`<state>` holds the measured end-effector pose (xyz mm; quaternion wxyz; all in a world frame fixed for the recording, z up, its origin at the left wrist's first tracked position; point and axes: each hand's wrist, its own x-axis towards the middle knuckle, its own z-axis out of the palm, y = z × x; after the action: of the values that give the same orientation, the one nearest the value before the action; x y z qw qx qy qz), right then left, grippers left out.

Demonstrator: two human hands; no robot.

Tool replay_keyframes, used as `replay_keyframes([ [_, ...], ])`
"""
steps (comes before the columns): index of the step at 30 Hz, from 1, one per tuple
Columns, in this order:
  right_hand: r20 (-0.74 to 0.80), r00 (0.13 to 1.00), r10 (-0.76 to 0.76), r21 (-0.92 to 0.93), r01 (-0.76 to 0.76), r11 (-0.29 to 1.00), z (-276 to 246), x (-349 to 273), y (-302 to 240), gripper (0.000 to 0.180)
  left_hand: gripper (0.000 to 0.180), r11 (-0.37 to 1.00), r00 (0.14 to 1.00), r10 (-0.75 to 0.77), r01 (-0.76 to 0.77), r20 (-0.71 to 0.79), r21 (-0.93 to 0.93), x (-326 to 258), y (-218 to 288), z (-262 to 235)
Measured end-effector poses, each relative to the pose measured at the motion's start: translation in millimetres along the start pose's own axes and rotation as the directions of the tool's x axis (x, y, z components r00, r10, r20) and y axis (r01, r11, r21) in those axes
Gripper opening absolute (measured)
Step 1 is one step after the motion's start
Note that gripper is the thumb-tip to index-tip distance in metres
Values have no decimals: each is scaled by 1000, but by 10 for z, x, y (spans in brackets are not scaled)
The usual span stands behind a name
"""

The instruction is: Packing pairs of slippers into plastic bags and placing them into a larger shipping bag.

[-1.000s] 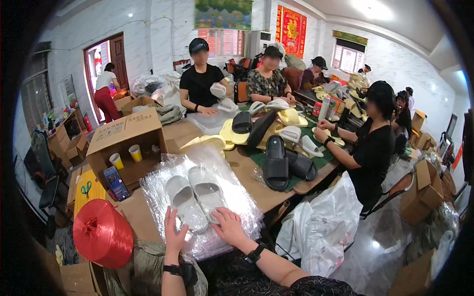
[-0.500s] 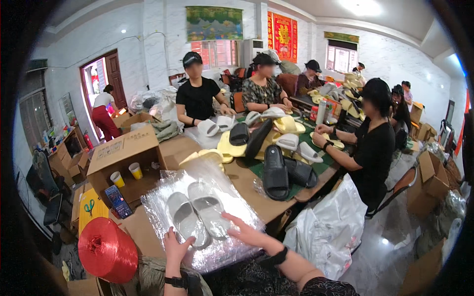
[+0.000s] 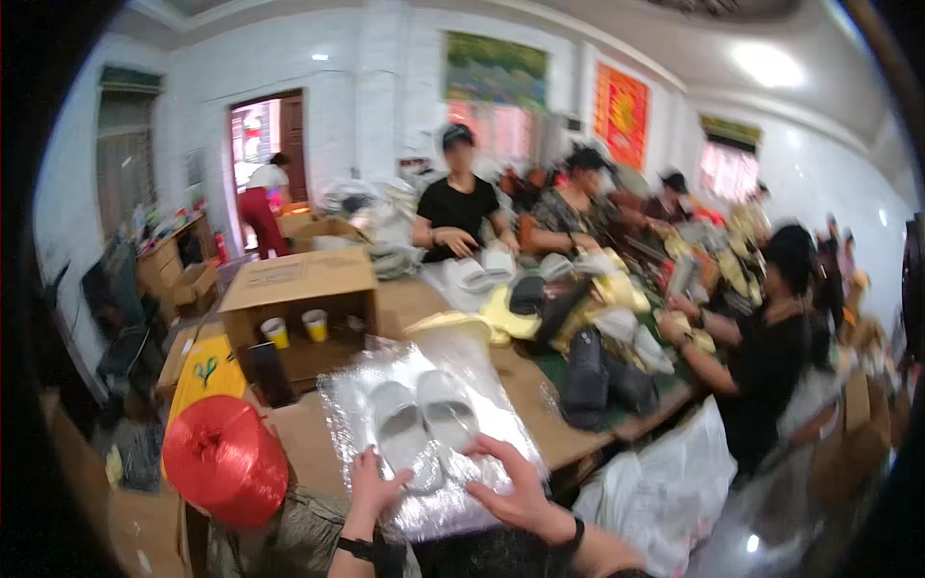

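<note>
A pair of light grey slide slippers (image 3: 449,409) lies side by side on a stack of clear plastic bags (image 3: 358,424) at the table's near edge. My left hand (image 3: 376,486) is at the heel of the left slipper, fingers apart, its thumb reaching toward the sole. To the right, my right hand (image 3: 511,482) hovers by the heel of the right slipper, thumb and fingers spread with nothing between them. Motion blur hides whether either hand touches a slipper.
Left of the bags stand a red twine roll (image 3: 224,458), a dark phone (image 3: 273,374) and an open cardboard box (image 3: 299,279) with paper cups (image 3: 315,326). Black slippers (image 3: 585,380) and yellow ones pile up beyond, with several co-workers around. A white sack (image 3: 665,482) hangs at right.
The whole view has swung left and blurred, so things sit further right and lower. My right hand has drawn back from the right slipper toward its heel. Both slippers remain on the bags.
</note>
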<state>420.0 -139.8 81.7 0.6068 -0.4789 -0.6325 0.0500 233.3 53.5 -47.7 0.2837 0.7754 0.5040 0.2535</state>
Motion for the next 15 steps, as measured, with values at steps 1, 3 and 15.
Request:
replay_keyframes([
  [1,-87,973,214,-94,-222,971,-91,-216,161,61,107,995,998,53,-55,20,78,58,-29,55],
  [3,-460,856,238,-187,-356,916,-574,-283,712,55,106,996,997,75,-75,-1,49,94,74,55],
  [15,24,987,-159,-374,156,914,-138,748,316,13,93,997,995,72,-72,-64,6,140,-136,89],
])
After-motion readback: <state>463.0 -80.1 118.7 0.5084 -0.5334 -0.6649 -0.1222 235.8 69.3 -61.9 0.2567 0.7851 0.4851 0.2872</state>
